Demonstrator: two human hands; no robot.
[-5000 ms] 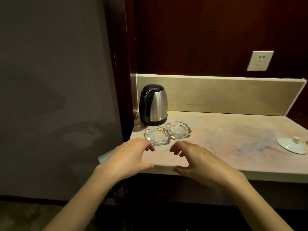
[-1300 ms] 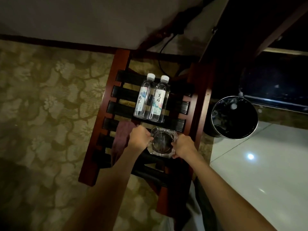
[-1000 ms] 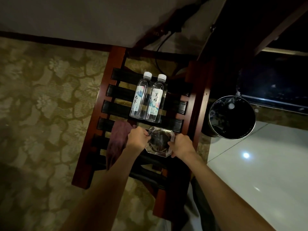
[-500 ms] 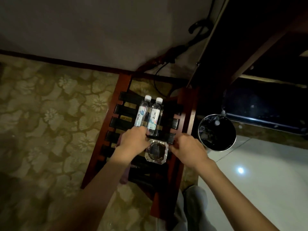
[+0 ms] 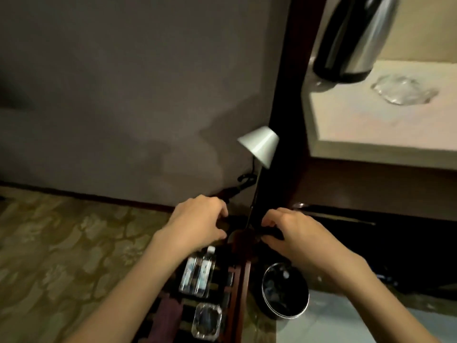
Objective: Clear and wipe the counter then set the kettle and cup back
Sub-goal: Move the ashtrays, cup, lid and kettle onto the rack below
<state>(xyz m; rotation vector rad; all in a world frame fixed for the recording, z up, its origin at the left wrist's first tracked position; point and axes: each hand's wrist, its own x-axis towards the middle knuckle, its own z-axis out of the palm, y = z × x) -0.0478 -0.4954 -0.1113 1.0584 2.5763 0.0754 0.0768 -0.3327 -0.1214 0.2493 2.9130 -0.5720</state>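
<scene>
A steel and black kettle [image 5: 353, 38] stands at the counter's [image 5: 371, 129] back left corner, top right of the view. One glass ashtray [image 5: 401, 91] lies on the counter beside it. A second glass ashtray [image 5: 207, 321] lies on the slatted wooden rack [image 5: 241, 288] on the floor, below two water bottles [image 5: 197, 276]. My left hand [image 5: 197, 222] and my right hand [image 5: 294, 233] hover above the rack with loosely curled fingers, holding nothing. No cup is in view.
A white-shaded floor lamp [image 5: 259, 146] stands by the dark wooden post. A round black waste bin [image 5: 284, 290] sits right of the rack. A dark cloth [image 5: 168, 318] lies on the rack's left side. Patterned carpet covers the floor at left.
Both hands let go of the ashtray, which stays on the rack. They rose and my view lifted, bringing the counter, kettle and other ashtray into sight.
</scene>
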